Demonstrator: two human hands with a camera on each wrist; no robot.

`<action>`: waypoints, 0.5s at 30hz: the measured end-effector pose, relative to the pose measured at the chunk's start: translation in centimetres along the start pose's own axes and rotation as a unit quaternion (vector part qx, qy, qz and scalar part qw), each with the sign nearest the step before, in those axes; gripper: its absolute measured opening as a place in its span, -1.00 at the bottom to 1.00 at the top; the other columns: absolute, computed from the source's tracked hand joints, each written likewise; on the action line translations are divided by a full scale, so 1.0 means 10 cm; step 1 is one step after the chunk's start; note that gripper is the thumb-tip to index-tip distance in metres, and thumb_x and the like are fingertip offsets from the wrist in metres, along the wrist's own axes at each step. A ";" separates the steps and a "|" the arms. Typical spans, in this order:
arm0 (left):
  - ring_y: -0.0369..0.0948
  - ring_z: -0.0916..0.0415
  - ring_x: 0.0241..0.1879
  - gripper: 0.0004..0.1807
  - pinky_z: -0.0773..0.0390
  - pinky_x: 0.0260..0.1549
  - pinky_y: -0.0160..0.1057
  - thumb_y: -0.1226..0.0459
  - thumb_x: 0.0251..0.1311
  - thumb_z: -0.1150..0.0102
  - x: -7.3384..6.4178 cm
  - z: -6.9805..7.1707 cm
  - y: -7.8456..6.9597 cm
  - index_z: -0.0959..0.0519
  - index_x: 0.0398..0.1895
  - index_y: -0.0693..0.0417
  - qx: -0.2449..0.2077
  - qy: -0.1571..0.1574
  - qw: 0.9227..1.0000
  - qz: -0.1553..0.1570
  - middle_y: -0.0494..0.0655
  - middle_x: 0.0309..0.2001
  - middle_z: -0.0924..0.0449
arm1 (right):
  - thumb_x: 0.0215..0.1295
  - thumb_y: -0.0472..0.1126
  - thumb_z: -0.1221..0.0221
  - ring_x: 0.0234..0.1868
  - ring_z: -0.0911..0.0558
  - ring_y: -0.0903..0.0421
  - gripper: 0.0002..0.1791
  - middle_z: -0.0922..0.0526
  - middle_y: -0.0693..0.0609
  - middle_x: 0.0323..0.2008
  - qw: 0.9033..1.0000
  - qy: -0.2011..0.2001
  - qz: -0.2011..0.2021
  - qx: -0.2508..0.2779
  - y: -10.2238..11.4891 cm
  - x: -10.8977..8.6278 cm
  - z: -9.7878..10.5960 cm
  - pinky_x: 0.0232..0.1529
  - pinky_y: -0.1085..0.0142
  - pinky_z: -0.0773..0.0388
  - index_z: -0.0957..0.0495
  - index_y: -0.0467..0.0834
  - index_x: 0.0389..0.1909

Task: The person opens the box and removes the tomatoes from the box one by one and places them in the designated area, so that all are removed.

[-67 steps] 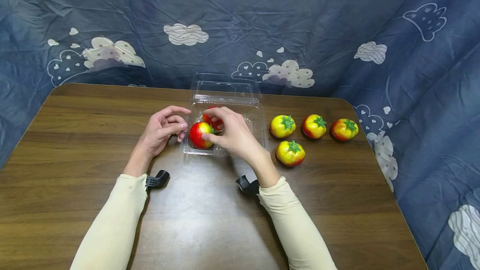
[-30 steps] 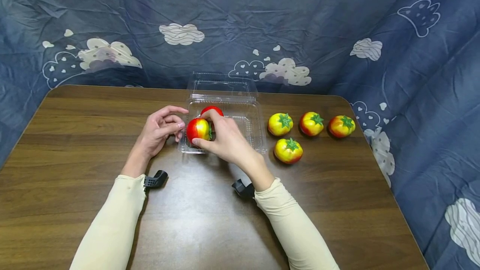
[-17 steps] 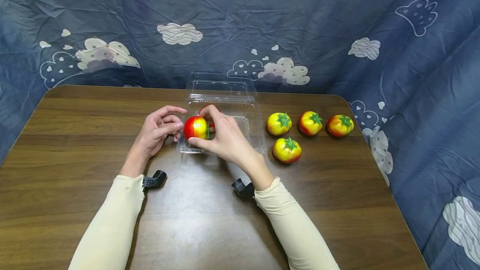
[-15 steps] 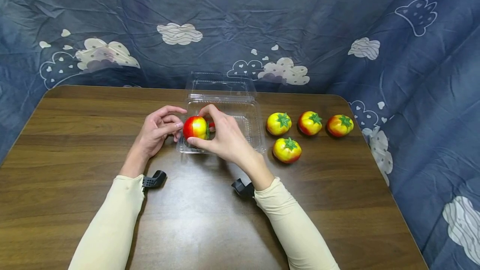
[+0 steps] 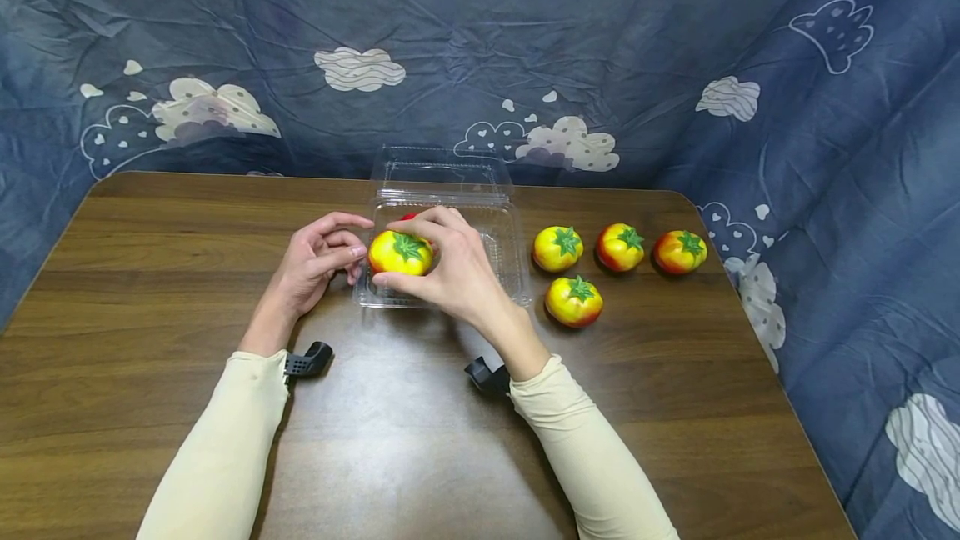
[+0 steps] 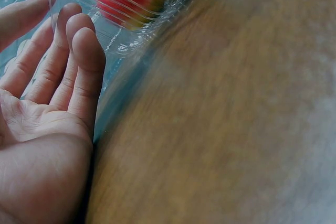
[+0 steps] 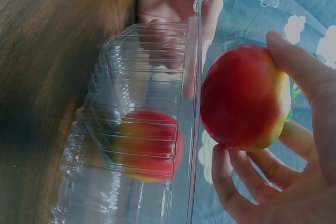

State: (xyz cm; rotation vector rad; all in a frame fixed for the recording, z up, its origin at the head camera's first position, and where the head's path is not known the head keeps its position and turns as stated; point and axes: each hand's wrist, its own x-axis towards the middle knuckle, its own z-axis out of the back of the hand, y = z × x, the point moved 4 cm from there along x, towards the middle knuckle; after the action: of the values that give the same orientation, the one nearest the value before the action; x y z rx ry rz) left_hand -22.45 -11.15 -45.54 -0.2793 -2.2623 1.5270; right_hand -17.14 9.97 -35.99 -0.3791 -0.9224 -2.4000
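Observation:
My right hand (image 5: 461,265) holds a red-and-yellow tomato (image 5: 400,252) between thumb and fingers, its green leafy top facing up. In the right wrist view this tomato (image 7: 244,98) is above the rim of a clear plastic clamshell box (image 7: 194,129). A second tomato (image 7: 147,145) lies inside the box, seen through the ribbed wall; in the head view my right hand mostly covers it. My left hand (image 5: 318,261) is at the left side of the clear box (image 5: 502,257), fingers loosely bent and holding nothing. Its fingertips (image 6: 88,48) are close to the box wall.
Right of the box, several more tomatoes stand on the wooden table (image 5: 405,440), one of them a tomato (image 5: 573,301) nearer the front. The box lid (image 5: 442,169) stands raised at the back, near a blue cloud-print curtain (image 5: 450,40).
My right hand has lifted the tomato from low in the box and turned it, so its green top now faces the head camera. The left hand has stayed in place.

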 end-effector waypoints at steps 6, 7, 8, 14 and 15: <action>-0.16 -0.55 -0.56 -0.65 -0.65 -0.58 -0.35 0.60 0.37 -0.14 0.00 0.01 0.00 -0.54 0.20 0.36 -0.002 0.000 1.000 0.003 -0.02 -0.37 -0.71 | -0.06 0.12 -0.66 0.04 -0.51 0.09 -0.25 -0.65 0.04 -0.01 1.000 -0.005 -0.007 -0.001 -0.01 0.01 -0.01 0.03 0.23 -0.55 -0.63 -0.10 0.13; -0.16 -0.55 -0.56 -0.64 -0.65 -0.58 -0.35 0.61 0.37 -0.15 -0.01 0.01 0.00 -0.53 0.20 0.37 -0.001 0.000 1.000 0.002 -0.02 -0.37 -0.70 | -0.07 0.10 -0.66 0.04 -0.50 0.08 -0.26 -0.64 0.03 -0.01 1.000 -0.006 -0.008 0.000 -0.01 0.01 -0.01 0.04 0.23 -0.55 -0.62 -0.11 0.12; -0.16 -0.55 -0.56 -0.64 -0.66 -0.58 -0.35 0.61 0.37 -0.15 -0.01 0.01 0.00 -0.53 0.20 0.37 -0.001 0.000 1.000 0.002 -0.02 -0.37 -0.70 | -0.08 0.08 -0.66 0.05 -0.49 0.07 -0.26 -0.63 0.03 -0.02 1.000 -0.008 -0.009 0.001 -0.01 0.00 -0.01 0.05 0.23 -0.55 -0.62 -0.12 0.10; -0.17 -0.55 -0.57 -0.64 -0.65 -0.59 -0.35 0.63 0.35 -0.14 0.00 0.01 0.01 -0.52 0.19 0.40 -0.005 0.001 1.000 -0.002 -0.03 -0.37 -0.70 | -0.06 0.00 -0.66 0.07 -0.51 0.07 -0.32 -0.60 0.04 -0.02 1.000 -0.003 -0.015 0.002 -0.02 -0.02 0.00 0.07 0.19 -0.57 -0.64 -0.12 0.09; -0.17 -0.54 -0.57 -0.64 -0.65 -0.60 -0.35 0.63 0.35 -0.14 0.00 0.01 0.02 -0.52 0.19 0.40 -0.005 0.000 1.000 -0.002 -0.03 -0.38 -0.70 | -0.05 0.00 -0.66 0.08 -0.52 0.07 -0.31 -0.61 0.04 -0.01 1.000 0.001 -0.017 0.002 -0.02 -0.02 0.00 0.07 0.18 -0.57 -0.62 -0.12 0.11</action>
State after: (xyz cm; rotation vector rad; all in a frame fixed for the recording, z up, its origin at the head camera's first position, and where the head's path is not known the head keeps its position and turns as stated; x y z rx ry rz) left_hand -22.54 -11.19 -45.72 -0.2763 -2.2691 1.5149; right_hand -17.12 10.23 -36.17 -0.3635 -0.9392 -2.4291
